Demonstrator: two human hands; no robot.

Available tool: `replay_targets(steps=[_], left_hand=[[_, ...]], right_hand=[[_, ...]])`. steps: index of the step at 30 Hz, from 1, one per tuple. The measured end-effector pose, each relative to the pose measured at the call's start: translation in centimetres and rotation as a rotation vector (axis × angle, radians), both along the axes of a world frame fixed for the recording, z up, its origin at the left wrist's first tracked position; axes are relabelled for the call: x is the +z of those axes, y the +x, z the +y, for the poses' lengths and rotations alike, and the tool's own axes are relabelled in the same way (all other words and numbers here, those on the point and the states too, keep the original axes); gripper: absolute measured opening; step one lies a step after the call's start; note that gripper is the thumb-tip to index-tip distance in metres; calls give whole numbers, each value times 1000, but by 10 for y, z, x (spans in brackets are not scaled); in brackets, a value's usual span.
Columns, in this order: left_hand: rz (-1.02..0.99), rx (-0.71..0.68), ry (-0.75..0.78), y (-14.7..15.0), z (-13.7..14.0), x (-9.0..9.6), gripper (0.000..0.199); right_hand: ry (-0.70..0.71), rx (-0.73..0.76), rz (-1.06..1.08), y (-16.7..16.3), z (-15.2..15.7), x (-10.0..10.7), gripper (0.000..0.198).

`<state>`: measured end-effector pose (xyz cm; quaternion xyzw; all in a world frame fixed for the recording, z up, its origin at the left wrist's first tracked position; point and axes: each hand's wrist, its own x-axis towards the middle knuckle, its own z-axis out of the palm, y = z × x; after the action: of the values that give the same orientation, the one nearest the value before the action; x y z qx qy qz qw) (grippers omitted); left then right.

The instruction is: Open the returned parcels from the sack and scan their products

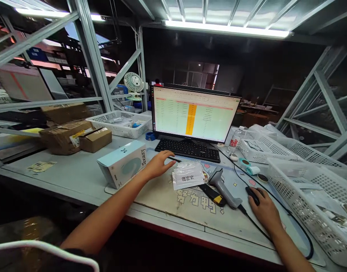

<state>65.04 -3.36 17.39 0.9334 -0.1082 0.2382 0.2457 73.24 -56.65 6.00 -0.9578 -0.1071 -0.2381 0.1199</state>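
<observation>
My left hand [158,165] reaches over the desk mat with thumb and index finger stretched apart, holding nothing I can see. Its fingertips are just in front of the keyboard [187,149] and beside several white printed packets [189,175]. A pale blue box [124,164] stands left of that hand, partly behind the forearm. My right hand [265,211] rests over a black computer mouse [253,195], fingers curved around it. Between the hands lie a grey barcode scanner [223,189] and a black and yellow cutter [213,194], partly under the packets and the scanner.
A monitor [194,111] showing a spreadsheet stands behind the keyboard. White plastic baskets [298,192] line the right side; another basket [121,130] is at back left. Cardboard boxes [65,138] sit left. A bottle [235,139] and tape rolls [253,170] stand right. The scanner cable crosses the mat.
</observation>
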Motion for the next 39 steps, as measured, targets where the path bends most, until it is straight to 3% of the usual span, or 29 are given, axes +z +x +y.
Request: replay_targets(steps=[2,5,8,13,16,19,23,28,31,35,39], left_hand=[[22,23,-113,-23,12,-11,40],[112,48,-130,-33,17,-26,39],[182,71,-55,-13,10,-31,36],[262,20,26,45,-24,-32,49],[304,-6,78,62,-47,-34,59],[304,-57,127,53,-56,-36,51],[243,-145,168,22,-46,-41,34],[248,-182,92,4,-36,-51,18],[263,-61,25,15,-40,-49,29],[315,29,76,42,-51,-43,57],[399,25,148,56,-60,-39,56]], right_hand=[[6,4,-7,1,-1,-1,57],[16,7,-3,2,-1,0,57],[15,13,-10,0,0,3,59],[45,57,-68,-8,4,17,61],[70,107,-126,-11,8,33,59],[91,167,-149,-15,19,54,54],[128,264,-119,-24,44,74,50],[169,330,37,-29,83,71,51],[147,281,157,-29,107,64,55],[16,182,281,-33,132,62,59],[-47,176,315,-36,138,64,60]])
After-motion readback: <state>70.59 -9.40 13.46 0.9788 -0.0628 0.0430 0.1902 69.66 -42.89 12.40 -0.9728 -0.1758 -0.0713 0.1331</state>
